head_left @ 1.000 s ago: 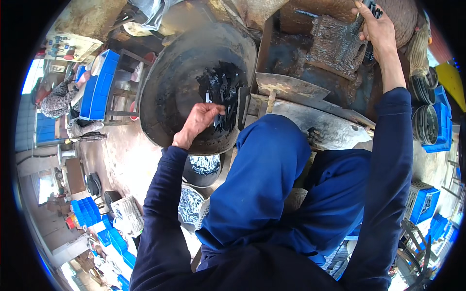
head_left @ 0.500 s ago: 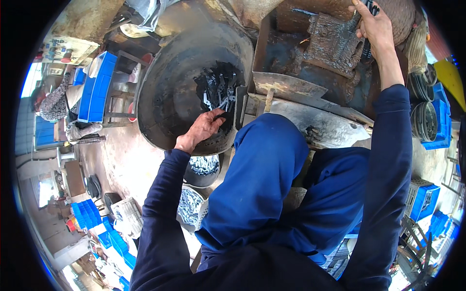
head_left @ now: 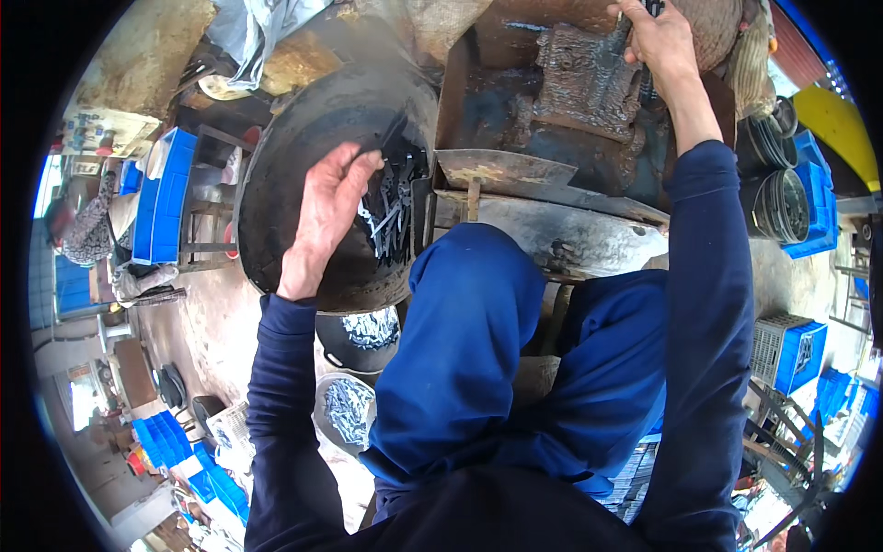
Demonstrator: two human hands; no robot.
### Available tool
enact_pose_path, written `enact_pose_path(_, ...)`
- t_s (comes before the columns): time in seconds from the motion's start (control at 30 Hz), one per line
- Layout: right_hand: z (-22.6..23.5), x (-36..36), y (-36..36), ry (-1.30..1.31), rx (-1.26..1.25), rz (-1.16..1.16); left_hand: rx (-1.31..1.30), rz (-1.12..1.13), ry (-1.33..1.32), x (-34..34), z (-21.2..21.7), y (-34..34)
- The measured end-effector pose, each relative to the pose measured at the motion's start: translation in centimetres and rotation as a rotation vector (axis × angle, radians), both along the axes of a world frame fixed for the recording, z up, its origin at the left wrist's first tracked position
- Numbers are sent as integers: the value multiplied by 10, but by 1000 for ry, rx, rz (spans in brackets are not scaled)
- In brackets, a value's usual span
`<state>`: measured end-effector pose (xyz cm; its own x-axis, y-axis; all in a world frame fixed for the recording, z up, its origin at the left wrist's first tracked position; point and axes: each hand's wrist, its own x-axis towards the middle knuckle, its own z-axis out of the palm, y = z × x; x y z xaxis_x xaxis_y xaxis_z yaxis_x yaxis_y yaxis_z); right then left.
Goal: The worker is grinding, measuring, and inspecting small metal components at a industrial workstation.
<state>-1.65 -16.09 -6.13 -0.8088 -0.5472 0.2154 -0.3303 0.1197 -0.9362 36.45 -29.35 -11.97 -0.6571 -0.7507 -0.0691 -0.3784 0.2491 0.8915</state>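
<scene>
My left hand [head_left: 324, 198] is raised over a big dark metal tub [head_left: 276, 138]. Its thumb and fingers pinch a thin dark metal strip [head_left: 394, 131], which points up and away. Below it in the tub lies a heap of slim metal pieces [head_left: 394, 216], some dark and some shiny. At the top right, my right hand [head_left: 660, 44] is closed at the far side of a grimy, oily machine block [head_left: 585, 78]. Dark metal shows by its fingertips, but what they grip cannot be made out. The block sits in a rusty, wet metal trough [head_left: 501, 158].
Near my left knee stand a dark bucket [head_left: 331, 336] and a pale basin [head_left: 333, 405], both with shiny metal pieces. Round wire-like coils [head_left: 780, 207] and a blue crate [head_left: 814, 189] are at the right. Another person [head_left: 92, 216] sits far left beside blue bins [head_left: 164, 198].
My left hand has risen from the heap toward the far left, bringing up a dark metal strip. The right hand stays by the machine block. The whole view has shifted slightly.
</scene>
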Motion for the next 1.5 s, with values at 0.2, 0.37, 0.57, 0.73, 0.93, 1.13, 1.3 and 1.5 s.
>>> enact_pose_path(0.2,-2,3,-2,-3,-51,47,-91,-166,257,-65,71,20)
enact_pose_path(0.37,-6,-1,-4,47,-57,34,-98,-297,489,-143,116,59)
enact_pose_path(0.57,-6,-5,-3,127,50,-36,-28,-225,489,-209,151,79)
enact_pose_path(0.73,-12,-9,-3,111,35,-32,137,-204,667,-234,101,65)
enact_pose_path(0.93,-7,-5,-7,116,-21,-10,149,-76,514,-222,62,48)
enact_pose_path(1.13,-4,2,-6,16,-67,1,256,-60,478,-218,52,40)
enact_pose_path(1.3,-5,-4,-2,1,-103,39,149,-107,416,-217,55,36)
enact_pose_path(1.5,9,13,28,-166,-53,173,11,-76,430,-212,58,27)
